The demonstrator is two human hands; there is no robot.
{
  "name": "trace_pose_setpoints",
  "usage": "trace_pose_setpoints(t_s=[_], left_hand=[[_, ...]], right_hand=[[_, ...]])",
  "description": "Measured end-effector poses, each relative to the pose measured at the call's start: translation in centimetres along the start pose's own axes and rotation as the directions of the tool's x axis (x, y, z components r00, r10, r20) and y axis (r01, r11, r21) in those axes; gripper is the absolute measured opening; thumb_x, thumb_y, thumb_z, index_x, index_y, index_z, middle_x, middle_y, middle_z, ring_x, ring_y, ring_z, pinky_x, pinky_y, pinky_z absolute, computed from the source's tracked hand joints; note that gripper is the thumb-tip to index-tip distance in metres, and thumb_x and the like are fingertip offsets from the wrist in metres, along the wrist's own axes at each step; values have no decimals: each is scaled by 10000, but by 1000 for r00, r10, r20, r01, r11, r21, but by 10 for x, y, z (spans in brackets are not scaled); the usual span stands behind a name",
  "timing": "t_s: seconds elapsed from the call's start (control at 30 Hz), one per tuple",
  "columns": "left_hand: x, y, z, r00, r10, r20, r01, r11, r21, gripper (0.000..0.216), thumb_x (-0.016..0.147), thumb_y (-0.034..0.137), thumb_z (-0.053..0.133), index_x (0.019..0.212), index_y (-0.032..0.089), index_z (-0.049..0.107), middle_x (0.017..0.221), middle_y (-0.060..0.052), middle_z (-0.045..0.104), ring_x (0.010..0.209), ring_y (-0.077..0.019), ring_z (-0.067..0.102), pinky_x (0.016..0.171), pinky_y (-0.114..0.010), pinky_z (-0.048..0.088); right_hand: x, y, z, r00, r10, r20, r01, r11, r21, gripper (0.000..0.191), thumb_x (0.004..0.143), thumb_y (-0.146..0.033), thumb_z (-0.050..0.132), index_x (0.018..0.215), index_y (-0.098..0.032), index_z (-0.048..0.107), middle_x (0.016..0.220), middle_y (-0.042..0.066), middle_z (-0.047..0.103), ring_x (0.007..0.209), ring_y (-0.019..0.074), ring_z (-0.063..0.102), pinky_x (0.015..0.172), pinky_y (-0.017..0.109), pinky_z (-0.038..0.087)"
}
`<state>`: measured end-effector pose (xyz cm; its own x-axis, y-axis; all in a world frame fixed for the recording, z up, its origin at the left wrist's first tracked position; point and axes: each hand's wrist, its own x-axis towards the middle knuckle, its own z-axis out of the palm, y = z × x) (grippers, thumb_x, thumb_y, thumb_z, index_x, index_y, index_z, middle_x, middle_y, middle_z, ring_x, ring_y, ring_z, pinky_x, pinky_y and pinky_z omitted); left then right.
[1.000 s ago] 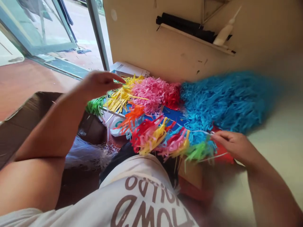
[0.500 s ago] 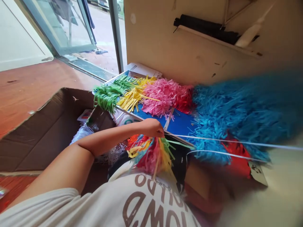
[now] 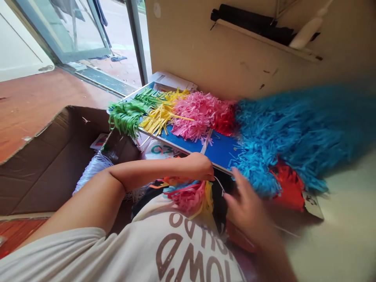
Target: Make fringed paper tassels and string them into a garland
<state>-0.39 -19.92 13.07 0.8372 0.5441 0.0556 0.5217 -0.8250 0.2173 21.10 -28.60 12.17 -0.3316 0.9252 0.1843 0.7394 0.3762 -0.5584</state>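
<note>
My left hand [image 3: 199, 166] is closed at the edge of the table, gripping a tassel of mixed coloured strips [image 3: 189, 196] that hangs down in front of my shirt. Pink, yellow, orange and blue show in it. A short bent piece of white string [image 3: 219, 185] comes out beside that fist. Close by on the right is my right hand [image 3: 243, 201], slightly blurred, its thumb and forefinger spread apart near the string's end. Its other fingers are mostly hidden. More white string [image 3: 286, 231] shows beyond the right wrist.
Piles of green [image 3: 126, 115], yellow [image 3: 158, 117], pink [image 3: 192, 115], red [image 3: 225, 119] and blue strips [image 3: 264, 145] lie along the blue table [image 3: 221, 150]. A cardboard box [image 3: 55, 168] stands at left, near white cord [image 3: 95, 168]. A wall ledge [image 3: 264, 37] is above.
My right hand has come into view from the right, towards my left fist. The long string that stretched rightward is now short and slack beside the fist. The left hand keeps its grip.
</note>
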Motion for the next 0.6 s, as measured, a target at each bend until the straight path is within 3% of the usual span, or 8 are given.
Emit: trace_pose_setpoints(t_s=[0.07,0.13,0.2,0.3,0.4,0.5,0.6], left_hand=[[-2,-2,-4,999,-30,-11,30,1000,-3,311,926,391,585,754,208,769,734,-62,741,573,-130,591,495,-256,251],[-15,-16,-8,995,-94,-42,92,995,-48,280,916,424,601,846,221,780,739,-57,740,592,-132,600,508,-242,272],[-38,-39,-10,979,-187,-82,175,976,-133,294,886,473,639,1022,246,768,757,-42,737,623,-130,606,525,-226,290],[-77,-77,-9,942,-312,-126,259,911,-321,354,858,461,671,1105,221,753,745,-23,710,614,-101,564,548,-198,312],[-102,-102,-8,925,-359,-124,242,809,-536,314,858,372,653,1058,158,765,637,13,607,546,-68,455,534,-185,303],[-107,-110,-12,905,-383,-186,165,719,-675,425,812,311,682,1205,150,688,574,70,452,521,-60,359,519,-189,276],[-101,-108,-11,843,-494,-213,94,525,-846,505,838,310,626,1316,155,574,594,84,397,519,-69,340,511,-194,286]], right_hand=[[12,0,24,998,-10,68,5,998,68,558,953,-379,469,1489,-227,427,1401,123,583,1271,302,568,1061,501,472],[33,2,37,993,-21,120,4,990,142,450,941,-351,459,1359,-238,582,1272,105,676,1155,282,645,999,456,513],[52,6,34,994,11,110,-32,982,185,320,914,-386,514,1099,-242,732,1117,91,738,1030,276,687,929,422,538],[70,12,11,989,104,103,-128,957,259,284,837,-480,633,847,-229,764,915,76,761,866,264,701,806,374,555],[80,13,-7,982,126,140,-165,935,314,354,817,-517,633,974,-223,751,898,64,754,783,236,690,688,325,536],[88,6,-9,991,110,73,-123,972,202,392,819,-511,624,1067,-223,721,751,33,707,610,182,613,566,285,463],[98,3,-3,994,107,28,-111,963,244,398,825,-514,624,1079,-220,711,782,43,716,629,181,619,562,276,448]])
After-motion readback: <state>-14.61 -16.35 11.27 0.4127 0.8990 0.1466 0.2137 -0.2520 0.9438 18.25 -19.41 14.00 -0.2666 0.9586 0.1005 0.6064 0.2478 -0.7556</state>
